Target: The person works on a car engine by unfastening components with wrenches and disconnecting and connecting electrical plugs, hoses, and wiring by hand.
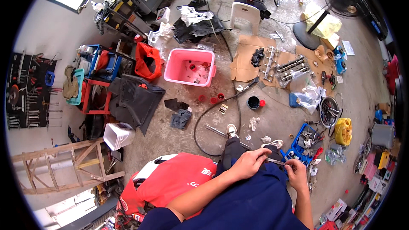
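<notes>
A slim silver metal tool (276,161), which looks like a wrench, lies across the front of my body at lap height. Its left end sits under the fingers of my left hand (250,162), which are bent over it. My right hand (296,173) pinches the other end between thumb and fingers. Both forearms come up from the lower edge. Just beyond my right hand, a blue tool tray (301,142) full of hand tools rests on the floor. The tool's exact kind is too small to make out.
A red cover (181,181) drapes a vehicle part to my left. Ahead stand a pink tub (169,69) and a dark round can (253,102), with a black hose (200,121) looping over the floor. Camshaft-like engine parts (293,70) lie on cardboard (243,66) beside a fan (307,36).
</notes>
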`<state>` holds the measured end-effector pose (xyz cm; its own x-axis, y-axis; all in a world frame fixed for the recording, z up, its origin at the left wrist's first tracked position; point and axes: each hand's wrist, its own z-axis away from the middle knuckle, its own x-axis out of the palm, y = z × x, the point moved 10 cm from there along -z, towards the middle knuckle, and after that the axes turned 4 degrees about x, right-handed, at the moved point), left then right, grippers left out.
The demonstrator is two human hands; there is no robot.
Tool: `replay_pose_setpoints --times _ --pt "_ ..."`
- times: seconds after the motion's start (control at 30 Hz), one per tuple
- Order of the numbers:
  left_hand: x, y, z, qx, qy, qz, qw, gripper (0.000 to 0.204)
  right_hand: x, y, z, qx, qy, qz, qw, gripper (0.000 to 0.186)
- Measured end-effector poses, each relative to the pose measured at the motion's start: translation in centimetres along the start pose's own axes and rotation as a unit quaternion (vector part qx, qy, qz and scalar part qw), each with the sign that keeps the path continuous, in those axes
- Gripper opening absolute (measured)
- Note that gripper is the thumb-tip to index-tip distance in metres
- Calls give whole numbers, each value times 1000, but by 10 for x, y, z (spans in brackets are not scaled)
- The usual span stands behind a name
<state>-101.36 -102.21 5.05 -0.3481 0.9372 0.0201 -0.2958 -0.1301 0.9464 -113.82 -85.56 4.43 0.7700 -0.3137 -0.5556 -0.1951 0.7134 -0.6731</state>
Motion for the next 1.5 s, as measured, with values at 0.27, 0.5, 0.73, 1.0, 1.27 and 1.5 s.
replay_pose_setpoints --times 0.27,0.5,0.73,1.0,1.27,1.5 --pt "26 -10 -13 -11 -127 -119 985 24 -25 30 28 44 58 -109 991 9" --pt "95 21 -49 55 -179 -154 970 29 -69 82 42 80 91 -166 979 12" --pt "206 34 -104 30 -283 -285 915 31 -147 166 54 93 174 -292 936 10" --pt "338 50 -182 36 -335 -352 873 28 -206 339 110 189 329 -384 842 13" --pt "408 -23 -295 -79 -293 -239 922 28 -94 496 216 380 444 -520 623 16" --pt "483 -158 -430 -311 -217 -147 913 20 55 473 248 540 372 -584 479 20"
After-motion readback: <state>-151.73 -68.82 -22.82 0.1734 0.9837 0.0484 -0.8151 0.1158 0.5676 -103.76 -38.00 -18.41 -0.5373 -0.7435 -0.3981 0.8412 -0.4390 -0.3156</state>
